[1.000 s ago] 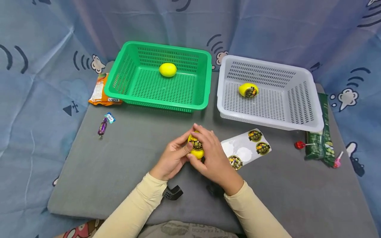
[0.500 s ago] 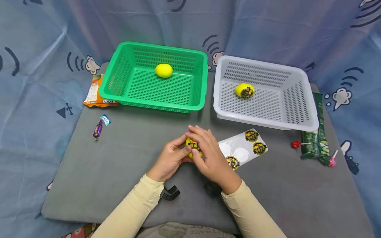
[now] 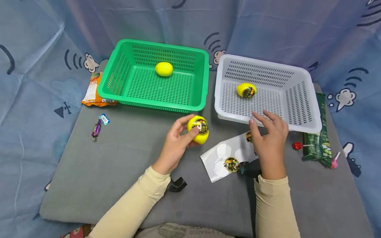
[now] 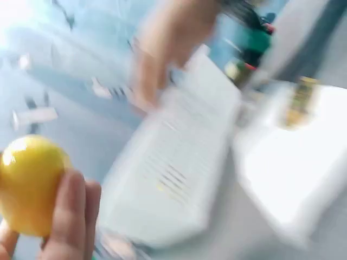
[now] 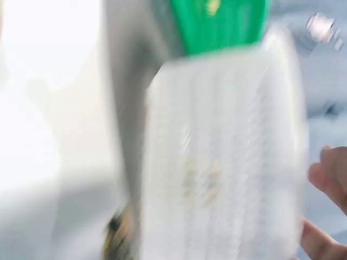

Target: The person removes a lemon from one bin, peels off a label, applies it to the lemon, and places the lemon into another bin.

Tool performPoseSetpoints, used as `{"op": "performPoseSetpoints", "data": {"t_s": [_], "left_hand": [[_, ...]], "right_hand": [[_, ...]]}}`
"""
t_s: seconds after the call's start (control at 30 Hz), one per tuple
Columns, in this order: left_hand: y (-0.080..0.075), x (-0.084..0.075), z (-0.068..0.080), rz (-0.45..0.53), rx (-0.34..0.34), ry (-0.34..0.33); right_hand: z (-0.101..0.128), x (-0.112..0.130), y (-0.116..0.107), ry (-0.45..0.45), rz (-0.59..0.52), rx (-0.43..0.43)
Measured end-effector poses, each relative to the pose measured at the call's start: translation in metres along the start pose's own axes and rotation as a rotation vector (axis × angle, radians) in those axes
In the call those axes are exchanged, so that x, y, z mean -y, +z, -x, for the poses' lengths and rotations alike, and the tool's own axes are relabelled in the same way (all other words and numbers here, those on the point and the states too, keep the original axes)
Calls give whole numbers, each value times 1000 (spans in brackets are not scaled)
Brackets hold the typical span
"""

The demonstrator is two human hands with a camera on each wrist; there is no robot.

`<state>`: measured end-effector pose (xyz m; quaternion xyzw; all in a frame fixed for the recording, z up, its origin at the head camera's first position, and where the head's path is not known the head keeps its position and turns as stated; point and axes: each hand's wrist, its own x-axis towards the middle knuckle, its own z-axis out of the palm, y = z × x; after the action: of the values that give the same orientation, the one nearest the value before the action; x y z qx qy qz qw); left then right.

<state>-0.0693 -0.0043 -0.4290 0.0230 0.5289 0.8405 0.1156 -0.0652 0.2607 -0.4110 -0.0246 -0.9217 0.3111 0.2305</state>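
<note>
A yellow lemon [image 3: 193, 127] with a black-and-gold round sticker is gripped in my left hand [image 3: 176, 141], thumb across the sticker's edge. The left wrist view shows the same lemon [image 4: 30, 187] between the fingers, its sticker out of sight. My right hand [image 3: 271, 145] holds nothing; its spread fingers are over the front rim of the white basket [image 3: 297, 129]. Below and left of that hand lies a white sticker sheet [image 3: 215, 165], partly covered by it. Another stickered lemon [image 3: 246, 90] lies in the white basket, and a plain lemon [image 3: 164, 69] in the green basket [image 3: 154, 105].
An orange snack bag [image 3: 96, 94] pokes out beside the green basket. Two wrapped candies, one purple [image 3: 96, 130] and one blue [image 3: 104, 119], lie on the left. Right of the white basket are a green packet [image 3: 315, 148], a red lollipop [image 3: 297, 145] and a pink lollipop [image 3: 334, 163].
My right hand has left the lemon and moved right, toward the white basket. My left hand has lifted the lemon slightly forward, turning its sticker into view. The sticker sheet is more exposed on its left.
</note>
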Motion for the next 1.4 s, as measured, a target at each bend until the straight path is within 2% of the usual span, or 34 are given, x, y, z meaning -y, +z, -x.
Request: {"op": "performPoseSetpoints", "data": {"t_s": [0.03, 0.1, 0.17, 0.23, 0.3, 0.4, 0.47, 0.53, 0.6, 0.63, 0.73, 0.83, 0.93, 1.03, 1.13, 1.2, 1.23, 1.3, 1.33, 1.4], "left_hand": [[10, -9, -9, -18, -2, 25], [34, -25, -30, -63, 19, 83], [56, -38, -56, -152, 45, 127], [76, -43, -85, -269, 73, 143], [90, -42, -113, -424, 89, 132], [103, -32, -147, -663, 121, 59], [107, -25, -161, -826, 179, 21], [106, -20, -163, -921, 232, 32], [101, -20, -153, -923, 261, 90], [96, -20, -143, -877, 265, 130], [75, -19, -105, -675, 256, 270], [46, -11, -64, -541, 231, 385], [15, -5, -28, -499, 162, 462], [-11, -6, -9, -500, 82, 524], [-28, -26, -15, -558, 14, 599], [-37, -53, -33, -656, -17, 604], [-41, -68, -46, -720, -22, 578], [-50, -101, -79, -901, 7, 465], [-55, -115, -98, -1029, 40, 392], [-64, -133, -137, -1313, 155, 233]], "right_hand": [[-3, -6, -1, 59, 23, 4], [-6, -14, 0, 116, 55, 36], [-9, -17, 3, 126, 63, 63], [-12, -15, 5, 129, 65, 86], [-17, -11, 8, 129, 76, 112], [-24, -6, 12, 124, 93, 144], [-27, -4, 14, 122, 101, 159], [-29, -3, 16, 122, 102, 166], [-30, -1, 17, 128, 102, 181], [-31, -1, 15, 134, 103, 199], [-34, 3, 5, 163, 109, 273], [-37, 14, -10, 202, 95, 331], [-38, 35, -12, 150, 8, 298], [-36, 63, 9, 27, -80, 265], [-36, 89, 45, -77, -93, 308], [-37, 101, 69, -119, -64, 331], [-37, 104, 78, -130, -46, 337], [-39, 109, 92, -125, -26, 335], [-40, 110, 97, -122, -20, 332], [-38, 109, 101, -112, -12, 329]]}}
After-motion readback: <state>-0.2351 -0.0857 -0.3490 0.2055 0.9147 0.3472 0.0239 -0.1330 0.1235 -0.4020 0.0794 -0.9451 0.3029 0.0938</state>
